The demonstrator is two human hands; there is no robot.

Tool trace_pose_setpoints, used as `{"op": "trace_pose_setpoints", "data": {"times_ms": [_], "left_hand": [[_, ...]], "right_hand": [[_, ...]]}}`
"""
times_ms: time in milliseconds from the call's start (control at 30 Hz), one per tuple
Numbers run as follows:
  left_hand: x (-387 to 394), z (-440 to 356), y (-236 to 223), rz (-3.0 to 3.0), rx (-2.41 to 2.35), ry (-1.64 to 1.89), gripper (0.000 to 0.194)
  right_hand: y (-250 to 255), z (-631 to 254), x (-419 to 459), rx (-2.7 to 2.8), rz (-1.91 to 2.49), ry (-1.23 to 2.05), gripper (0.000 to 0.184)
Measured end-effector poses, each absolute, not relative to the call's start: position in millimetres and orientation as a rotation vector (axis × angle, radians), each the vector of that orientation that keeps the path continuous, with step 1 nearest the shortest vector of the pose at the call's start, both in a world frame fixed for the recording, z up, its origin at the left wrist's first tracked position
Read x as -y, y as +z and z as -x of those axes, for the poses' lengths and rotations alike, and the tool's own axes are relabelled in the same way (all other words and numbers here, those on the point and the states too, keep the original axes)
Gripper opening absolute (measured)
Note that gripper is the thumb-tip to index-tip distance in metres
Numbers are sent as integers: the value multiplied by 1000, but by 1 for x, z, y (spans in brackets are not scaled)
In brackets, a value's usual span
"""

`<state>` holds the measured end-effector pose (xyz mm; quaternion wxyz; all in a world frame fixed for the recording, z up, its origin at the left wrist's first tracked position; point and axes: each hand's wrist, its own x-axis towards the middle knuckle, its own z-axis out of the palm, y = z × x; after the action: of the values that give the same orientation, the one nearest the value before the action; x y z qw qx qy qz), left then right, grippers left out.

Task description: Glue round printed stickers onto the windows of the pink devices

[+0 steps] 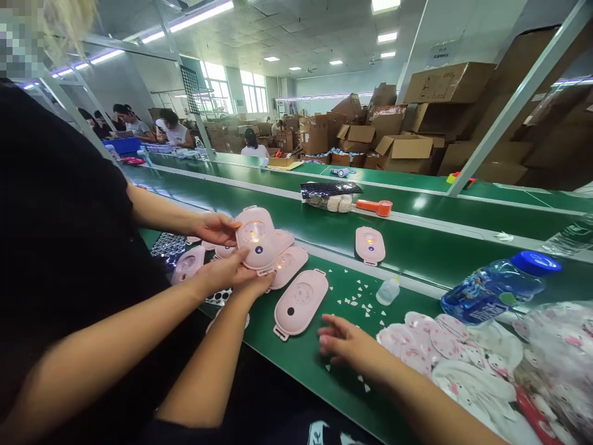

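Note:
My left hand (254, 288) is at the lower end of a pink oval case (256, 238) with a clear window, a warm light inside and a dark round spot. A co-worker's two hands (221, 230) grip that case; my left fingers are mostly hidden by it and the co-worker's wrist, so I cannot tell whether they hold it. My right hand (345, 343) hovers over the green bench, fingers spread, holding nothing. Nearest it lies another pink oval case (301, 303), unlit, with a black round spot. Small white triangular pieces (364, 306) are scattered beyond.
More pink cases (290, 267) lie behind, and one lit case (370, 245) sits farther off. A small squeeze bottle (388, 290), a blue-capped bottle (495, 287) and a pile of printed pink-white pieces (426, 340) are at right. The co-worker in black (69, 216) stands close at left.

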<state>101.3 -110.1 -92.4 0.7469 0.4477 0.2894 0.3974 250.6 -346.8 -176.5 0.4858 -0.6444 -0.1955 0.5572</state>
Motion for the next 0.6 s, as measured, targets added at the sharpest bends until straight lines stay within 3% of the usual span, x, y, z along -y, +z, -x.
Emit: {"op": "trace_pose_setpoints", "data": {"times_ms": [67,167,233,600], "left_hand": [[104,-94,-88,-837,-655,605,39],[101,-85,-91,-637,-651,354,83],[104,-82,-97,-537,-637,275,101],[97,-83,-102,-327,-583,307,103]], "right_hand": [[-173,-246,323,408,1547,1390,57],[-172,-242,306,300,1506,1463,45],[-169,-239,302,230,1491,1466,40],[-177,-226,285,-2,1455,1325,28]]}}
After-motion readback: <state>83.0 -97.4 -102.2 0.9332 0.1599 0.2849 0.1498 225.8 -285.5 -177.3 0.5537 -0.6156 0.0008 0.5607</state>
